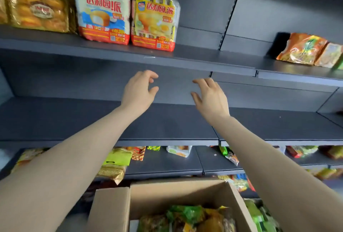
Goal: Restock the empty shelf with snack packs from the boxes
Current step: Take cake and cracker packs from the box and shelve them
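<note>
Both my arms reach up in front of a bare dark grey shelf [74,118] at the middle of the view. My left hand [138,90] and my right hand [209,96] hang in the air above that shelf, fingers loosely curved, palms facing each other, holding nothing. Just above my hands, two white, red and yellow snack bags [154,20] stand on the upper shelf [204,55]. Below my arms an open cardboard box [178,194] holds several green and yellow snack packs [187,217].
Bread packs [37,9] lie at the upper left and orange noodle packs [304,48] at the upper right. The lower shelf [167,165] carries scattered packs at its back and left. More packs sit to the right of the box.
</note>
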`<control>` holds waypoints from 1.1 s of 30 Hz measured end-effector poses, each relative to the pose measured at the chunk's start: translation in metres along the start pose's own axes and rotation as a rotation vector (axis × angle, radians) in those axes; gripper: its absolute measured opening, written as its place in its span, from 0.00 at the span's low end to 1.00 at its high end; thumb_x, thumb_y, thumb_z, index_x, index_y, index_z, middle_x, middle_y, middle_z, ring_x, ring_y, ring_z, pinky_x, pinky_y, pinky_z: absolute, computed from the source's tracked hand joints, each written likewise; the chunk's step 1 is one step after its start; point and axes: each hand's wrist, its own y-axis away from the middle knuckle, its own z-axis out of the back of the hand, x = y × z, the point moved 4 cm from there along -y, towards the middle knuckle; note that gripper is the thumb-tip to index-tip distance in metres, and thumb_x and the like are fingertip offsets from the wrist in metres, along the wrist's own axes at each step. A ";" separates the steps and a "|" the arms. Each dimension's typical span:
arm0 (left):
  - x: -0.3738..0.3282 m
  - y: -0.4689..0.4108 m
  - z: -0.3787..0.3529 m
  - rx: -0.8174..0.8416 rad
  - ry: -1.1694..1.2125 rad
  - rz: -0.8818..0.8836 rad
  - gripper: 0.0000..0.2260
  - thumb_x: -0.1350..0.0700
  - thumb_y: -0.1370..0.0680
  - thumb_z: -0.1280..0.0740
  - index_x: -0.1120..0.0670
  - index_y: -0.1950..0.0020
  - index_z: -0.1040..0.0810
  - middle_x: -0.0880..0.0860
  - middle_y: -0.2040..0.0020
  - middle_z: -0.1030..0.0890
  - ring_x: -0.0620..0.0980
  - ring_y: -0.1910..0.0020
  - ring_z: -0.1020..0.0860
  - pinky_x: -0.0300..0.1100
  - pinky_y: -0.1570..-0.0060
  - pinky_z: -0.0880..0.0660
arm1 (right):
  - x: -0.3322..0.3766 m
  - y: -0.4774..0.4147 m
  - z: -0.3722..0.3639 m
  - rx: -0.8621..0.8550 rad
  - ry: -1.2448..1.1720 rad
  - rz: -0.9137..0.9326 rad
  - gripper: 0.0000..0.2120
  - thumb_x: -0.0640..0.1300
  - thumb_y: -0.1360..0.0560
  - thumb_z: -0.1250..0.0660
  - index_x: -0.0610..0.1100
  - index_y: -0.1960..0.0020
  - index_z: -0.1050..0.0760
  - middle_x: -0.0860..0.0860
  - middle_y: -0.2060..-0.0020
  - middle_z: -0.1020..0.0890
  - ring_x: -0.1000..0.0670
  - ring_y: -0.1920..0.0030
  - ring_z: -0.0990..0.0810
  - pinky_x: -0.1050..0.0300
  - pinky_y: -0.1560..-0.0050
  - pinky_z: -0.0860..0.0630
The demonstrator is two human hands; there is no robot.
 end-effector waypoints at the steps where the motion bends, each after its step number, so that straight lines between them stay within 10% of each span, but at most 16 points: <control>1: 0.001 0.011 -0.012 0.024 -0.005 -0.002 0.14 0.57 0.22 0.32 0.49 0.36 0.25 0.48 0.44 0.23 0.50 0.45 0.24 0.44 0.46 0.28 | -0.006 0.016 -0.003 0.003 -0.003 0.000 0.15 0.42 0.23 0.31 0.42 0.37 0.23 0.43 0.45 0.21 0.39 0.48 0.22 0.50 0.54 0.27; 16: 0.077 0.165 -0.187 0.433 0.053 0.030 0.12 0.59 0.25 0.30 0.52 0.42 0.22 0.50 0.48 0.22 0.51 0.50 0.23 0.48 0.51 0.26 | -0.061 0.245 -0.121 0.344 0.010 -0.268 0.11 0.41 0.23 0.33 0.41 0.41 0.23 0.42 0.50 0.21 0.37 0.51 0.22 0.48 0.53 0.26; 33: 0.190 0.398 -0.393 0.738 -0.045 0.455 0.12 0.59 0.24 0.29 0.50 0.42 0.22 0.50 0.47 0.21 0.53 0.51 0.21 0.51 0.55 0.22 | -0.174 0.522 -0.299 1.006 -0.051 -0.505 0.16 0.40 0.25 0.30 0.43 0.38 0.24 0.43 0.49 0.21 0.39 0.52 0.21 0.49 0.58 0.22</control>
